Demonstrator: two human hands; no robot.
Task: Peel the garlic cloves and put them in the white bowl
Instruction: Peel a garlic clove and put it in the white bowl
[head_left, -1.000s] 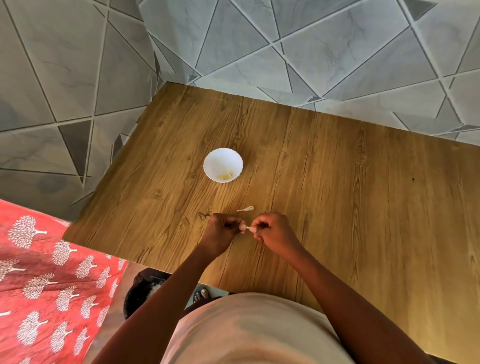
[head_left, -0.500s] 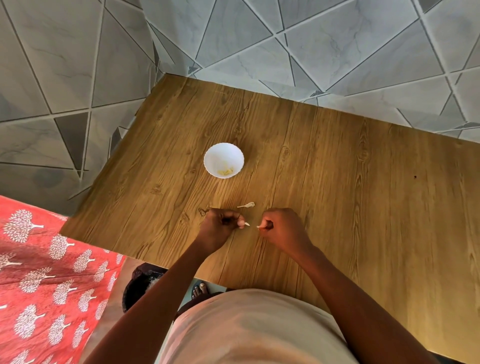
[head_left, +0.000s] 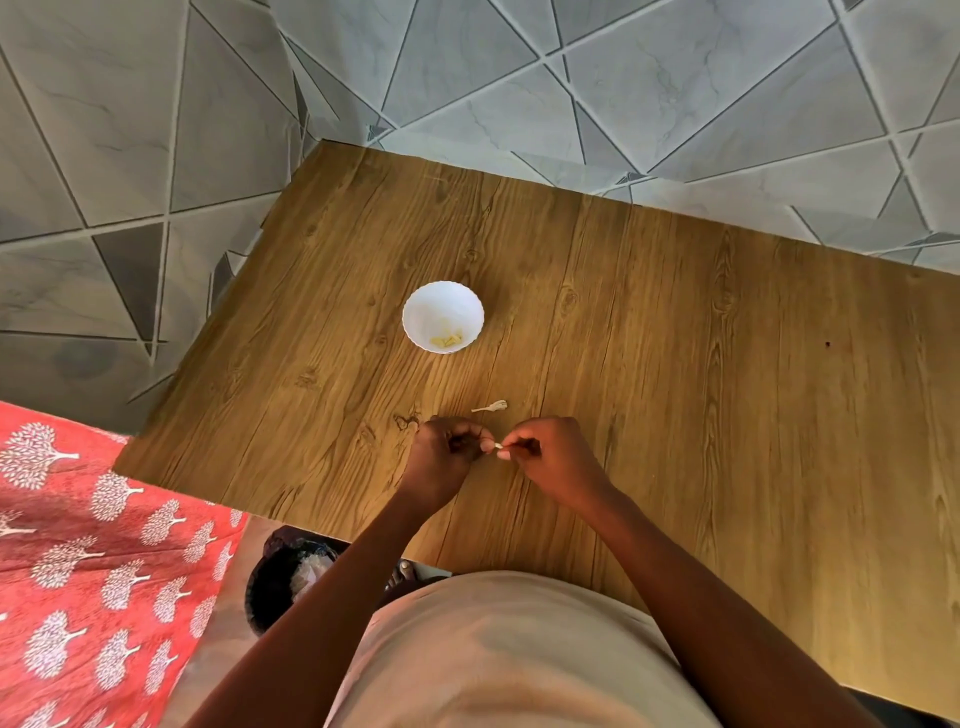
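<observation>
Pinching between both hands (head_left: 496, 451) — garlic clove (head_left: 497, 445) (over table (head_left: 727, 364)).

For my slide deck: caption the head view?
Both hands pinch a garlic clove near the white bowl.

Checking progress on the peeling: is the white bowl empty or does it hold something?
Not empty. The white bowl stands upright on the table with a few pale yellowish pieces at its bottom.

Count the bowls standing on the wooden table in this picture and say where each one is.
1. A single white bowl stands on the wooden table, beyond the person's hands and slightly to their left, with a few peeled garlic pieces inside. No other bowl is visible.
</observation>
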